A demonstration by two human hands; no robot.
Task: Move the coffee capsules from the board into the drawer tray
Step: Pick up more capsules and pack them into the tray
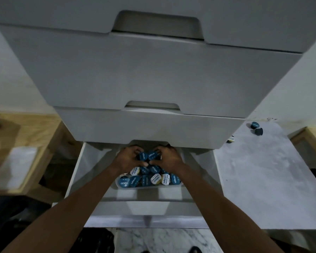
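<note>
The bottom drawer [80, 172] of a white unit stands pulled out. Inside it a white tray [148, 188] holds several blue and white coffee capsules [146, 178]. Both my hands are over the tray's far end, side by side. My left hand [129, 158] is closed around a blue capsule [142, 156], and my right hand [167, 157] is closed around another blue capsule [152, 155]. On the grey board [263, 170] to the right lie two dark blue capsules [256, 128] and a pale one [231, 139] beside the drawer unit.
Two shut white drawers [153, 73] tower above the open one and overhang my hands. A wooden surface [16, 143] with a white sheet lies to the left. Marble floor [162, 240] shows below the drawer front.
</note>
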